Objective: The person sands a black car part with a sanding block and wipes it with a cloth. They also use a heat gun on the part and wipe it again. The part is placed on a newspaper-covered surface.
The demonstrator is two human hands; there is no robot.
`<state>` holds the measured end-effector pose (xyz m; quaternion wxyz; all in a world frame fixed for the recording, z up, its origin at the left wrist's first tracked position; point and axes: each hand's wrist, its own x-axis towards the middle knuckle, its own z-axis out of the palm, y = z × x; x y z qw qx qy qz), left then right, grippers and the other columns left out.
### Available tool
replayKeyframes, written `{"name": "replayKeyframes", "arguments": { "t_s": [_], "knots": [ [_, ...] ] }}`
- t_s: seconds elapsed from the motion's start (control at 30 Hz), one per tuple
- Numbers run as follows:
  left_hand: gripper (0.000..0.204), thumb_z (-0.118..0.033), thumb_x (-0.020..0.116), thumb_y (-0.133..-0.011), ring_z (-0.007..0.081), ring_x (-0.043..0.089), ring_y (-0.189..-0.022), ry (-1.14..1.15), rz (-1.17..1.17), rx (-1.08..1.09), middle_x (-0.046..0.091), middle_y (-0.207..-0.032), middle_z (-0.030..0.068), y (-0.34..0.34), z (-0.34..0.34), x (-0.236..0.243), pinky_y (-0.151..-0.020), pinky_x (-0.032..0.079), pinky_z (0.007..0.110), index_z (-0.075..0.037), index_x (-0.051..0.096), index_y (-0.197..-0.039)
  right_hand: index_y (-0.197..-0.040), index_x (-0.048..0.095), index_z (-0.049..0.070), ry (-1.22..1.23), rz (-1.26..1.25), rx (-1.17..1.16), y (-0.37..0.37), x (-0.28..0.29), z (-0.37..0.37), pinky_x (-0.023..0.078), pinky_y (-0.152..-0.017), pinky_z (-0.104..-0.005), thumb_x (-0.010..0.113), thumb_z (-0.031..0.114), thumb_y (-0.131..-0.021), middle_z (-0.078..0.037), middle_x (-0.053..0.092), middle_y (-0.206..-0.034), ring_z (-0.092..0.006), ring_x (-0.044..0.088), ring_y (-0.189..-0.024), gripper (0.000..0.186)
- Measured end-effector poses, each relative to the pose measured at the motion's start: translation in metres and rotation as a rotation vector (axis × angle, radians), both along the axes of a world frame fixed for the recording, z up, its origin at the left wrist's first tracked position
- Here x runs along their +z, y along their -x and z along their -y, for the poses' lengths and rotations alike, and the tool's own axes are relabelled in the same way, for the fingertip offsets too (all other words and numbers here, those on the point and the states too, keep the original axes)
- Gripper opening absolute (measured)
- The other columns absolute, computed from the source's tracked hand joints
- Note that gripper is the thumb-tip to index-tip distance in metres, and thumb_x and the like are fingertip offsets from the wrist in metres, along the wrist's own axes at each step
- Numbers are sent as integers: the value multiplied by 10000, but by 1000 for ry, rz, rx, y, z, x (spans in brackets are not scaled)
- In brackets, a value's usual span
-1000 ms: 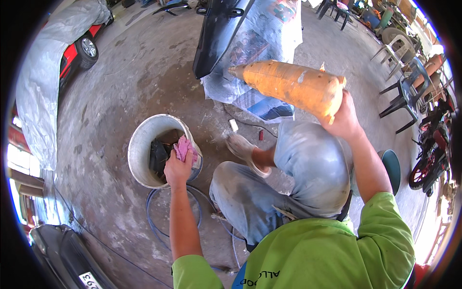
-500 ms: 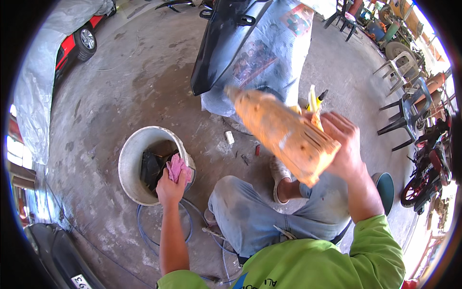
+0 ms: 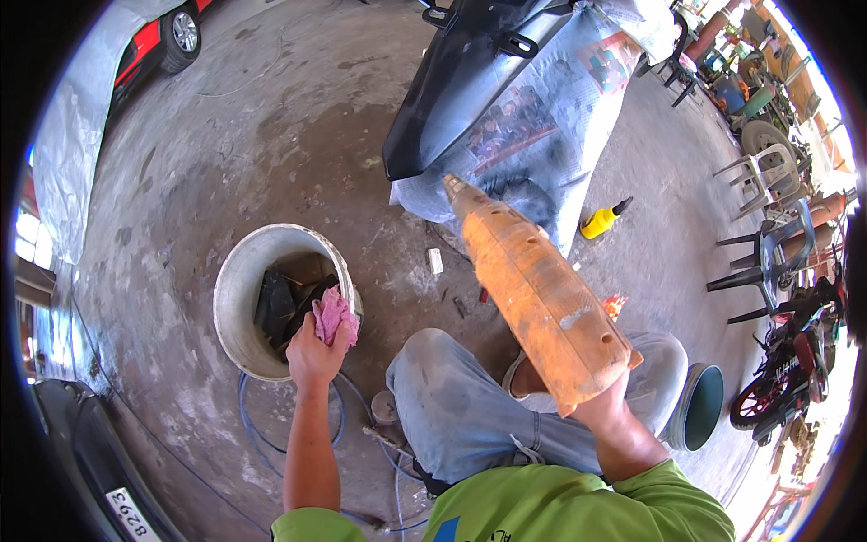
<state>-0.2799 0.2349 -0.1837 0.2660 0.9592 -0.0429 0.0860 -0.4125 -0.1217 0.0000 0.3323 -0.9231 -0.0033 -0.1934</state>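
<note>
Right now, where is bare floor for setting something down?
Widest: concrete between red car and black panel. Smaller: between yellow bottle and teal bucket. Crowded: around the white bucket, where blue hose loops and the left hand holds pink cloth.

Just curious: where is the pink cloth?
In the head view's left half, the pink cloth is in the left hand, by the right rim of the white bucket.

Stained concrete floor (image 3: 226, 154) spreading wide, a pale chair (image 3: 765, 185) beyond a dark chair (image 3: 770, 274) at right, daylight (image 3: 32, 237) blazing at left!
</note>
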Motion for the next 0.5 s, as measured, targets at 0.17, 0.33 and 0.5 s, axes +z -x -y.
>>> {"name": "replayKeyframes", "arguments": {
  "t_s": [0.17,0.33,0.5],
  "knots": [
    [544,-468,723,-865,466,682,-824,12,17,-20,705,-897,252,-1,2,-2,-718,550,541,-4,660,-1142,-1285,590,-18,-665,-166,-6,10,-7,-19,553,-900,-346,867,124,-761,-102,682,-1187,-150,664,-1057,609],
    [584,-463,720,-865,460,685,-830,4,24,-8,708,-915,250,2,-1,1,-721,554,535,1,653,-1213,-1211,641,-1,-142,-49,297,5,-6,-25,547,-903,-412,779,55,-788,-185,665,-1176,-331,685,-1048,448],
    [585,-468,723,-864,456,688,-836,23,27,-24,710,-918,245,1,0,0,-724,555,535,-2,651,-1210,-1171,647,9,-444,-249,264,16,-17,-48,493,-955,-478,784,56,-783,-231,624,-1221,-443,620,-1117,414]
  ]
}}
